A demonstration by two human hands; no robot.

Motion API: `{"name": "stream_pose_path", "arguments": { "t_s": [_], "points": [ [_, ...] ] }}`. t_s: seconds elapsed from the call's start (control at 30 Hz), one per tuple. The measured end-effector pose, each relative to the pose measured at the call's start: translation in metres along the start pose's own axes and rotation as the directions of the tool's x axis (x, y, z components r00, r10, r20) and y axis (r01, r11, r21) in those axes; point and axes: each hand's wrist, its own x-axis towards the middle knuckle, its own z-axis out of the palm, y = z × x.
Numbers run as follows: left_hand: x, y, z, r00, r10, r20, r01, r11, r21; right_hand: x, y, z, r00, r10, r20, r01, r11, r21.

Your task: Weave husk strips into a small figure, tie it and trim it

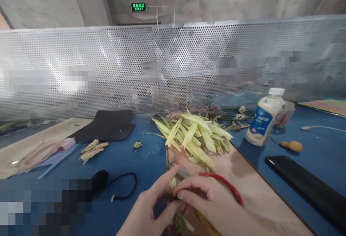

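Note:
My left hand and my right hand meet at the front of a brown board. Between them is a small green plant sprig, its pale tip showing above the fingers. My right thumb and forefinger pinch it. The left forefinger reaches forward while the thumb closes lower on the sprig; the exact grip is partly hidden. Scissors with a red handle lie beneath my right hand, blades pointing left. Just beyond them, pale green husk-like leaves are heaped on the board.
To the right stand a white-capped bottle, a small tan gourd-shaped object and a black phone-like slab. Leftward lie cut stalk pieces, a black cord and black sheet. A perforated metal screen closes off the back.

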Motion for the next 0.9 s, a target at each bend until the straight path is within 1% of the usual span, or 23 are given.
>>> {"name": "stream_pose_path", "arguments": {
  "t_s": [0.07,0.1,0.13,0.17,0.2,0.23,0.27,0.3,0.33,0.37,0.4,0.43,0.5,0.57,0.63,0.67,0.73,0.77,0.8,0.9],
  "points": [
    [0.001,0.002,-0.003,1.000,-0.018,0.001,0.017,0.999,0.051,0.001,0.000,-0.003,1.000,0.004,-0.001,-0.004,0.999,0.045],
    [0.003,0.003,-0.004,0.999,-0.026,-0.019,0.027,0.997,0.077,0.001,0.001,-0.005,1.000,0.002,-0.016,-0.001,0.999,0.040],
    [0.004,0.002,-0.006,0.999,-0.031,-0.034,0.035,0.994,0.106,0.002,0.003,-0.008,0.999,-0.004,-0.044,0.003,1.000,-0.010],
    [0.005,0.002,-0.007,0.999,-0.039,-0.035,0.043,0.991,0.130,0.003,0.005,-0.011,0.997,-0.014,-0.081,0.005,0.994,-0.112],
    [0.006,0.001,-0.008,0.998,-0.035,-0.045,0.041,0.988,0.148,0.003,0.008,-0.015,0.992,-0.031,-0.122,-0.002,0.965,-0.263],
    [0.007,0.000,-0.008,0.999,-0.034,-0.035,0.040,0.985,0.167,0.004,0.012,-0.019,0.985,-0.060,-0.160,-0.018,0.897,-0.443],
    [0.008,0.000,-0.009,0.999,-0.039,-0.024,0.042,0.981,0.191,0.005,0.016,-0.022,0.978,-0.103,-0.182,-0.032,0.787,-0.616],
    [0.009,-0.001,-0.009,0.999,-0.038,-0.020,0.041,0.977,0.211,0.006,0.021,-0.025,0.969,-0.148,-0.197,-0.056,0.644,-0.763],
    [0.009,-0.001,-0.010,0.999,-0.042,-0.013,0.043,0.972,0.230,0.006,0.025,-0.027,0.963,-0.182,-0.197,-0.081,0.503,-0.860],
    [0.010,-0.001,-0.010,0.999,-0.044,-0.015,0.046,0.969,0.244,0.006,0.029,-0.029,0.963,-0.196,-0.185,-0.096,0.394,-0.914],
    [0.010,-0.001,-0.011,0.999,-0.039,-0.023,0.043,0.966,0.253,0.006,0.032,-0.030,0.964,-0.205,-0.172,-0.101,0.315,-0.944],
    [0.011,-0.001,-0.013,0.999,-0.030,-0.029,0.036,0.965,0.259,0.005,0.035,-0.031,0.965,-0.207,-0.160,-0.100,0.269,-0.958],
    [0.012,-0.002,-0.016,0.999,-0.004,-0.042,0.015,0.965,0.260,0.003,0.038,-0.033,0.966,-0.209,-0.151,-0.104,0.220,-0.970],
    [0.014,-0.003,-0.019,0.999,0.004,-0.045,0.007,0.971,0.237,0.002,0.040,-0.037,0.974,-0.177,-0.141,-0.115,0.153,-0.981],
    [0.016,-0.005,-0.022,0.998,-0.028,-0.050,0.037,0.983,0.180,0.001,0.042,-0.042,0.989,-0.129,-0.073,-0.060,0.099,-0.993],
    [0.017,-0.006,-0.023,0.997,-0.052,-0.056,0.060,0.988,0.144,0.001,0.043,-0.045,0.993,-0.118,-0.024,-0.014,0.092,-0.996],
    [0.018,-0.008,-0.024,0.992,-0.104,-0.078,0.109,0.992,0.067,0.001,0.046,-0.048,0.989,-0.142,0.048,0.065,0.119,-0.991],
    [0.018,-0.009,-0.024,0.987,-0.128,-0.094,0.132,0.991,0.031,0.001,0.048,-0.048,0.985,-0.167,0.043,0.067,0.138,-0.988],
    [0.019,-0.011,-0.025,0.983,-0.148,-0.110,0.148,0.989,-0.001,0.001,0.049,-0.047,0.982,-0.190,0.012,0.042,0.155,-0.987],
    [0.020,-0.014,-0.026,0.974,-0.193,-0.121,0.182,0.978,-0.100,0.000,0.047,-0.039,0.970,-0.212,-0.117,-0.078,0.187,-0.979]
  ]
}}
